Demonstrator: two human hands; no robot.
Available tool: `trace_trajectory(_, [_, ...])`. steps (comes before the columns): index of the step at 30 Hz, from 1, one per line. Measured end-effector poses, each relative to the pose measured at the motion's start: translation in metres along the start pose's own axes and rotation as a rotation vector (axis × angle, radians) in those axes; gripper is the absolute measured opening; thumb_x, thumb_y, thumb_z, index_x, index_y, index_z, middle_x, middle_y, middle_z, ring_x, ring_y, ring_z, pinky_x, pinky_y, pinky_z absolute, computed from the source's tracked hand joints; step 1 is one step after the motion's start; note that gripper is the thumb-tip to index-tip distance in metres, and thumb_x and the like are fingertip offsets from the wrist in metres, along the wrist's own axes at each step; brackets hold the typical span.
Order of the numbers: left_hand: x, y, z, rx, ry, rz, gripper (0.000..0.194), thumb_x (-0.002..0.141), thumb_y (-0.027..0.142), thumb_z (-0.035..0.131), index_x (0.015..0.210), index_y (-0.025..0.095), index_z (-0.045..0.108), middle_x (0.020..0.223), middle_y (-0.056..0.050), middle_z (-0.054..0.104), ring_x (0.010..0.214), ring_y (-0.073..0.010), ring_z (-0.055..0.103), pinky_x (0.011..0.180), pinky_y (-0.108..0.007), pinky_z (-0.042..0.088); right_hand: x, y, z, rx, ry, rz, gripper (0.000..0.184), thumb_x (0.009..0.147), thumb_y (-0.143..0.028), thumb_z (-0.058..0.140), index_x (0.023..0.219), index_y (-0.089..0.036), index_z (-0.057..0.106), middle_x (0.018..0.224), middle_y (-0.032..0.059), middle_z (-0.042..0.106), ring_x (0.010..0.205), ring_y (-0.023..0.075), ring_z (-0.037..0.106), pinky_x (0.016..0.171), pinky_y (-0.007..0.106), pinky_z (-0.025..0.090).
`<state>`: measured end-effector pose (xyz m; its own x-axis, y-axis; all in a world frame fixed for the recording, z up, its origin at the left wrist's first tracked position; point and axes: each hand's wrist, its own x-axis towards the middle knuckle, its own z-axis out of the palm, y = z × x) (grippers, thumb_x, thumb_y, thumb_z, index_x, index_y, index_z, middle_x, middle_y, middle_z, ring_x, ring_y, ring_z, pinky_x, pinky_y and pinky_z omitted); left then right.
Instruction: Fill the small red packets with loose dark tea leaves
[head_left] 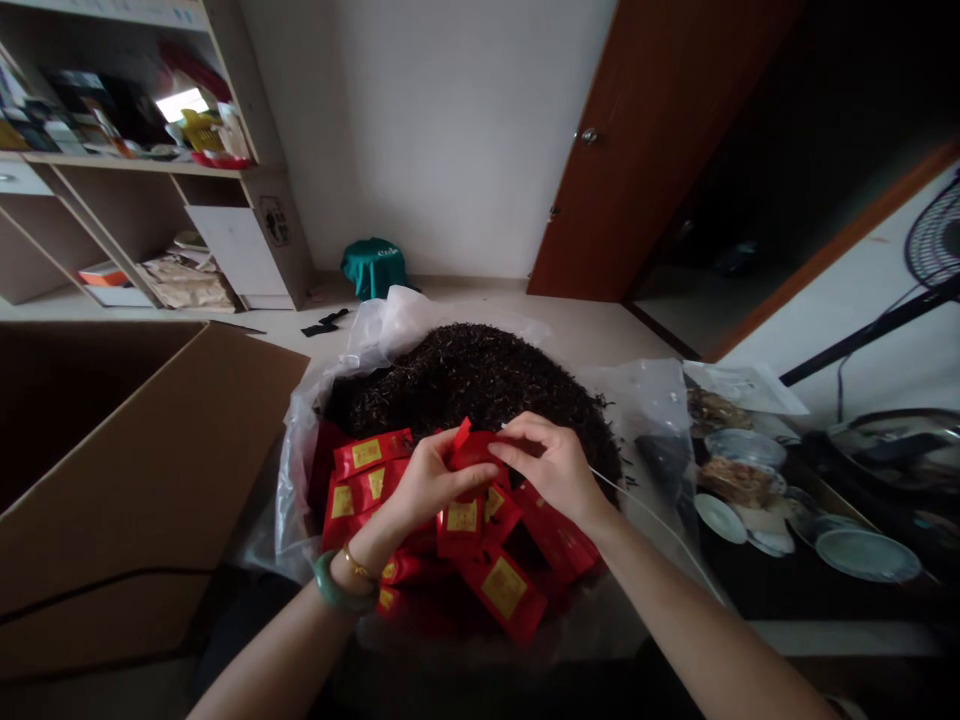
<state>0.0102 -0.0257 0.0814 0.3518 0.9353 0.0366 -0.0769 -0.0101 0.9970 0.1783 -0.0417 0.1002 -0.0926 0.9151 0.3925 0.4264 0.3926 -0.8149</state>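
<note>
Between both hands is a red packet (471, 452), held above a pile of similar ones. My left hand (429, 482) is closed around its left side, thumb across the front. The fingers of my right hand (551, 465) pinch at its right upper edge. Beneath them, several red packets with yellow labels (504, 588) lie heaped. Behind the hands rises a mound of dark, loose tea leaves (480, 375) in a clear plastic bag (296, 470). A thin white cord (652, 515) runs beside my right forearm.
An open cardboard box (157, 500) stands at the left. Lidded containers (866, 553) and dishes sit on a dark surface at the right, near a fan (934, 235). A shelf unit (262, 190), a green-covered bin (373, 268) and a brown door (622, 150) are farther back.
</note>
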Motion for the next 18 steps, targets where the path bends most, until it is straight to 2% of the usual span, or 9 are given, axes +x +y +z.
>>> trace_trajectory(4, [0.001, -0.003, 0.002, -0.015, 0.125, 0.055, 0.036, 0.065, 0.050, 0.074, 0.070, 0.015, 0.067, 0.066, 0.000, 0.065, 0.061, -0.0124, 0.055, 0.056, -0.022, 0.045, 0.000, 0.000, -0.001, 0.024, -0.022, 0.006, 0.017, 0.079, -0.034, 0.067, 0.071, -0.020, 0.071, 0.072, 0.0030, 0.066, 0.067, 0.0159, 0.061, 0.061, 0.027, 0.049])
trace_trajectory(7, [0.003, -0.005, -0.001, 0.005, 0.150, 0.037, 0.035, 0.065, 0.049, 0.074, 0.060, 0.015, 0.065, 0.057, 0.001, 0.061, 0.055, -0.0119, 0.052, 0.051, -0.022, 0.041, 0.003, 0.002, -0.001, 0.023, -0.024, 0.031, 0.016, 0.078, -0.033, 0.067, 0.069, -0.020, 0.071, 0.069, 0.0023, 0.066, 0.065, 0.0157, 0.061, 0.060, 0.027, 0.048])
trace_trajectory(11, [0.002, -0.004, -0.003, -0.039, 0.127, -0.025, 0.036, 0.064, 0.048, 0.075, 0.056, 0.015, 0.064, 0.054, 0.001, 0.060, 0.052, -0.0119, 0.052, 0.049, -0.022, 0.041, 0.001, 0.006, 0.003, 0.057, -0.020, 0.095, 0.016, 0.074, -0.035, 0.069, 0.069, -0.020, 0.072, 0.067, 0.0018, 0.067, 0.063, 0.0159, 0.061, 0.059, 0.026, 0.048])
trace_trajectory(14, [-0.001, -0.002, 0.003, -0.127, 0.078, -0.103, 0.034, 0.061, 0.046, 0.079, 0.071, 0.015, 0.067, 0.065, 0.000, 0.066, 0.058, -0.0129, 0.058, 0.053, -0.022, 0.045, -0.001, 0.006, 0.005, 0.071, 0.009, 0.118, 0.018, 0.074, -0.037, 0.070, 0.068, -0.020, 0.072, 0.065, 0.0018, 0.068, 0.061, 0.0157, 0.060, 0.058, 0.026, 0.048])
trace_trajectory(16, [-0.003, -0.002, 0.007, -0.195, 0.011, -0.184, 0.041, 0.056, 0.044, 0.083, 0.081, 0.015, 0.067, 0.070, 0.000, 0.069, 0.060, -0.0134, 0.061, 0.055, -0.023, 0.048, -0.001, 0.007, 0.005, 0.075, 0.021, 0.122, 0.019, 0.073, -0.037, 0.071, 0.067, -0.019, 0.072, 0.065, 0.0021, 0.068, 0.061, 0.0158, 0.061, 0.060, 0.027, 0.048])
trace_trajectory(18, [-0.003, -0.003, 0.010, -0.237, -0.034, -0.256, 0.046, 0.051, 0.044, 0.086, 0.081, 0.014, 0.068, 0.069, -0.001, 0.069, 0.057, -0.0131, 0.061, 0.056, -0.024, 0.049, 0.004, 0.013, 0.000, 0.089, -0.013, 0.144, 0.021, 0.074, -0.039, 0.070, 0.071, -0.019, 0.073, 0.068, 0.0031, 0.071, 0.065, 0.0167, 0.064, 0.062, 0.027, 0.050])
